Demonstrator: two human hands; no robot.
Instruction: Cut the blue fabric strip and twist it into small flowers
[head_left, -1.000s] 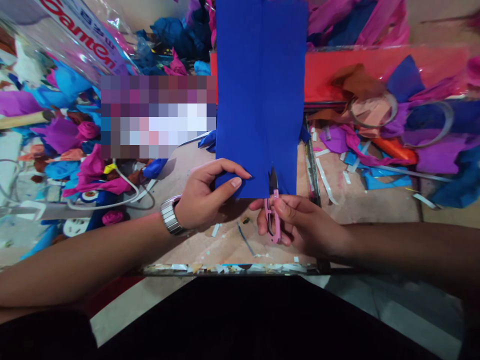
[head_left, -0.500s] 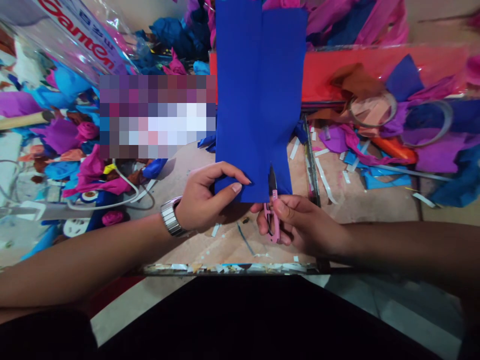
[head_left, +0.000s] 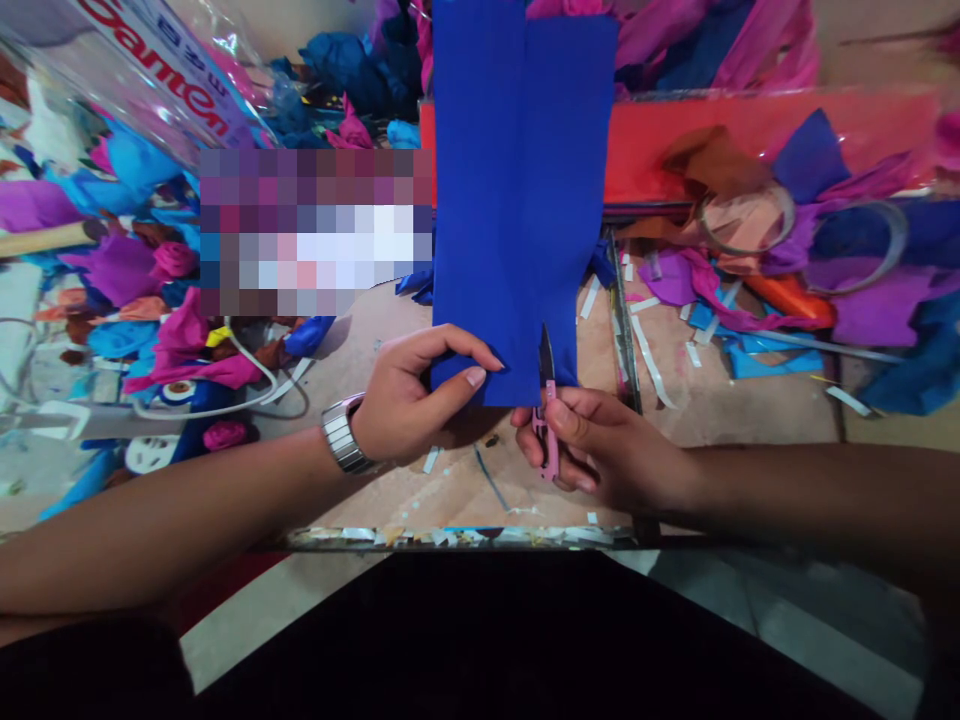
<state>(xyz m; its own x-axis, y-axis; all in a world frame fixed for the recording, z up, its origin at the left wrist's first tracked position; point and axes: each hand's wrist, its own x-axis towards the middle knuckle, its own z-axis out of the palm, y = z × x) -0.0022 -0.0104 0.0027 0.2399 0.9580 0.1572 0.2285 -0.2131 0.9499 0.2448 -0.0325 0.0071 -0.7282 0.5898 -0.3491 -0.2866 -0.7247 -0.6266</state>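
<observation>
My left hand (head_left: pixel 409 400): grip pinched on blue sheet (head_left: pixel 517 190) lower edge, keeping it taut near bench (head_left: pixel 375 480) front edge. My right hand (head_left: pixel 600 445): grip clamped on pink snips (head_left: pixel 547 420), blades in sheet edge. Watch (head_left: pixel 341 432) on left wrist. Paper scraps (head_left: pixel 712 320) at right side.

Both your forearms come in low from the bottom corners and meet near the middle. Your left hand (head_left: pixel 409 400) sits palm-down with the wrist slightly bent, wristwatch (head_left: pixel 343 433) showing, thumb stretched out to the right and pressed flat on the blue paper sheet (head_left: pixel 510 200) while the fingers curl beneath its lower edge. Your right hand (head_left: pixel 600 450) is closed round the pink thread snips (head_left: pixel 546 420), thumb on top, blades pointing up into the sheet's bottom edge.
</observation>
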